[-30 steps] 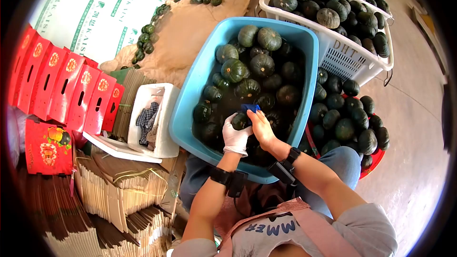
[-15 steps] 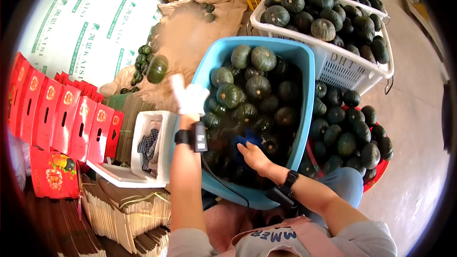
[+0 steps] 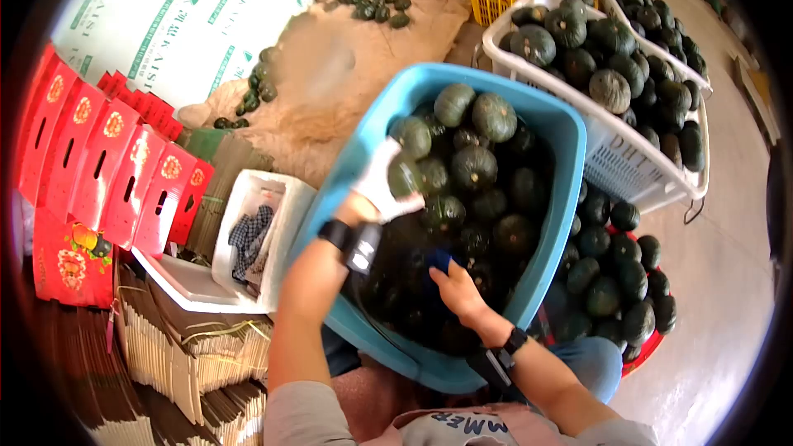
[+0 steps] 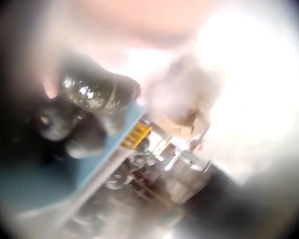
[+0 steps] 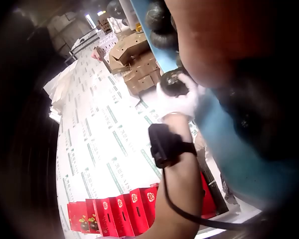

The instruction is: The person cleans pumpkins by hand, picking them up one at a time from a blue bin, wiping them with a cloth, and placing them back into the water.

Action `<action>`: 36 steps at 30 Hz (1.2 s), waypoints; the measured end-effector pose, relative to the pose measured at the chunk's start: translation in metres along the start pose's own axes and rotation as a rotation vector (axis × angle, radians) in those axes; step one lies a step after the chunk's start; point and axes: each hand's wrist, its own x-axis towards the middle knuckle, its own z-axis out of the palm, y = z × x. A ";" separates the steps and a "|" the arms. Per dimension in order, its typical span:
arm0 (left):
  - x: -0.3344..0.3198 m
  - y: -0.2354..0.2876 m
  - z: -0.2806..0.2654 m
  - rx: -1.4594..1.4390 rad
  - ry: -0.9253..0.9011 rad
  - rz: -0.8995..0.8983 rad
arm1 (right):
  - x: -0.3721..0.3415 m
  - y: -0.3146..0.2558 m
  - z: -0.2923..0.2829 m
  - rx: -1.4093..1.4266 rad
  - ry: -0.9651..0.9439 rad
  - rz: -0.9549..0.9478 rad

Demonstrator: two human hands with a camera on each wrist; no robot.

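A blue tub (image 3: 572, 190) holds dark water and many green squashes (image 3: 474, 168). Over its left part, the white-gloved left hand (image 3: 382, 183) grips a green squash (image 3: 404, 175); in the right wrist view the glove's fingers (image 5: 190, 89) curl round that squash (image 5: 173, 83). The left wrist view is blurred, with the glossy squash (image 4: 97, 89) near the tub's edge (image 4: 107, 152). Lower in the tub, the bare right hand (image 3: 461, 293) holds a bunched blue cloth (image 3: 440, 263); its fingertips are partly hidden by the cloth and dark water.
Brown cloth (image 3: 310, 128) with small groups of squashes lies beyond the tub. Squash-filled white crates (image 3: 632, 169) and a yellow basket (image 3: 493, 2) stand at upper right, a red basin (image 3: 652, 351) at right. Red boxes (image 3: 107, 144), a foam box (image 3: 285, 231) and cardboard stacks (image 3: 161, 347) are left.
The left hand has come back from beyond the tub's left rim, where a squash was in the air beside it, and now grips a squash over the tub. The right hand keeps the cloth.
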 end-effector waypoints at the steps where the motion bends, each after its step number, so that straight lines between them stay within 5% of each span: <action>1: 0.016 -0.011 -0.014 -0.459 -0.051 -0.224 | 0.000 0.005 0.003 -0.105 0.074 -0.050; 2: 0.032 -0.022 -0.027 -1.269 0.096 -0.493 | -0.002 0.002 0.004 -0.047 0.094 -0.024; 3: 0.048 -0.032 -0.040 -1.716 0.341 -0.718 | -0.002 -0.002 0.004 0.009 0.116 -0.009; 4: 0.060 -0.051 -0.050 -2.133 0.571 -0.722 | 0.002 0.006 0.005 0.131 0.133 -0.040; 5: 0.070 0.010 -0.054 -1.733 1.029 -0.734 | -0.005 -0.009 0.004 0.134 0.139 -0.033; 6: 0.065 -0.042 -0.037 -1.219 0.472 -0.666 | -0.012 -0.029 0.000 0.331 0.189 0.178; 7: 0.060 -0.069 -0.016 -0.805 0.169 -0.687 | -0.016 -0.043 -0.001 0.529 0.235 0.387; 8: 0.055 -0.096 0.006 -0.376 -0.103 -0.620 | -0.008 -0.036 0.003 0.712 0.348 0.362; 9: 0.041 -0.080 0.036 -0.075 -0.163 -0.687 | 0.004 -0.030 0.003 0.718 0.349 0.355; 10: 0.029 -0.010 0.020 0.316 -0.223 -0.830 | 0.018 -0.022 -0.002 0.721 0.296 0.420; 11: 0.029 -0.029 0.030 0.139 -0.310 -1.039 | 0.032 -0.012 -0.008 0.724 0.243 0.485; 13: 0.025 -0.022 0.029 -0.010 -0.242 -1.176 | 0.060 0.002 -0.024 0.414 0.115 0.369; 14: 0.013 -0.103 0.074 0.294 -0.161 -0.985 | 0.073 0.002 -0.023 0.358 0.107 0.399; 15: 0.009 -0.087 0.079 0.310 -0.039 -0.984 | 0.088 0.003 -0.018 0.351 0.129 0.451; 16: 0.017 -0.084 0.079 0.201 -0.047 -1.162 | 0.100 0.003 -0.013 0.370 0.158 0.494; 18: 0.022 -0.107 0.081 0.054 -0.167 -1.206 | 0.119 0.002 0.001 0.421 0.208 0.565; 21: 0.031 -0.069 0.065 0.070 -0.237 -1.168 | 0.131 -0.004 0.019 0.524 0.278 0.620; 23: 0.023 -0.074 0.074 0.144 -0.208 -1.009 | 0.128 -0.002 0.025 0.565 0.289 0.613; 25: -0.001 -0.073 0.092 0.305 -0.088 -0.730 | 0.129 0.009 0.034 0.266 0.363 0.601; 26: -0.012 -0.069 0.083 0.185 -0.130 -0.756 | 0.146 0.056 0.025 0.346 0.200 0.519; 32: -0.032 -0.006 0.025 -0.489 0.147 -0.673 | 0.082 -0.001 -0.021 0.701 -0.077 0.550; 34: -0.056 0.025 0.012 -0.708 0.221 -0.718 | 0.021 -0.033 -0.017 0.988 -0.264 0.017; 36: -0.080 0.038 0.017 -0.931 0.261 -0.774 | -0.028 -0.063 -0.014 0.635 -0.211 -0.090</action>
